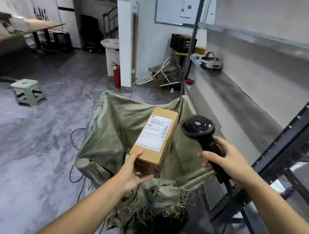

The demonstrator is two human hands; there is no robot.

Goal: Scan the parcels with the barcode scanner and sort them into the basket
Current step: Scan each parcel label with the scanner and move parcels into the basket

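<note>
My left hand (pixel 132 173) grips the near end of a long brown cardboard parcel (pixel 155 137) whose white shipping label faces up. The parcel hangs above the open mouth of a green woven sack (pixel 110 131) stretched on a frame. My right hand (pixel 225 161) grips the handle of a black barcode scanner (pixel 199 127), with its head just right of the parcel's far end and apart from it. A pale flat item shows inside the sack beneath the parcel, mostly hidden.
A metal shelf rack (pixel 279 147) runs along the right, with a white headset (pixel 211 63) on its far shelf. A grey plastic stool (pixel 28 91) stands on the floor at left. Cables trail across the floor beside the sack. A red fire extinguisher (pixel 117 77) leans against the pillar.
</note>
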